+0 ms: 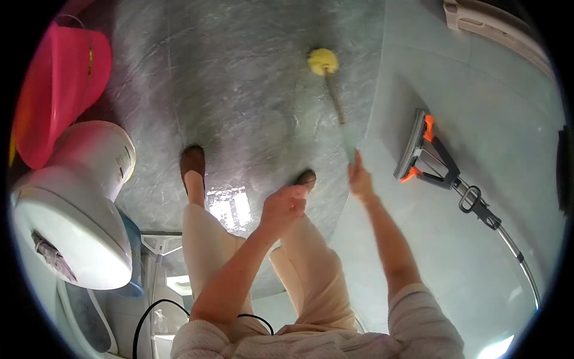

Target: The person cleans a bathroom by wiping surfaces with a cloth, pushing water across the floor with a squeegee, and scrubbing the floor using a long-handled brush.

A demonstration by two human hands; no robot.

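My right hand [359, 178] is wrapped round the pale grip of a long-handled scrub brush [335, 99]. The brush reaches forward from the hand, and its round yellow head [323, 61] is against the wet grey tiled floor [251, 90]. Some blur lies over the grip and the hand. My left hand [284, 209] is closed in a fist in front of my knee, with no object showing in it. Both my feet, in dark shoes [192, 161], are on the floor.
A squeegee mop [436, 155] with orange clips leans by the right wall. Pink basins [75, 72], a white bucket [98, 149] and a white washbasin [72, 233] with a grey cloth fill the left side. A beige plastic piece [496, 27] is at top right. A metal rack [160, 245] stands behind my leg.
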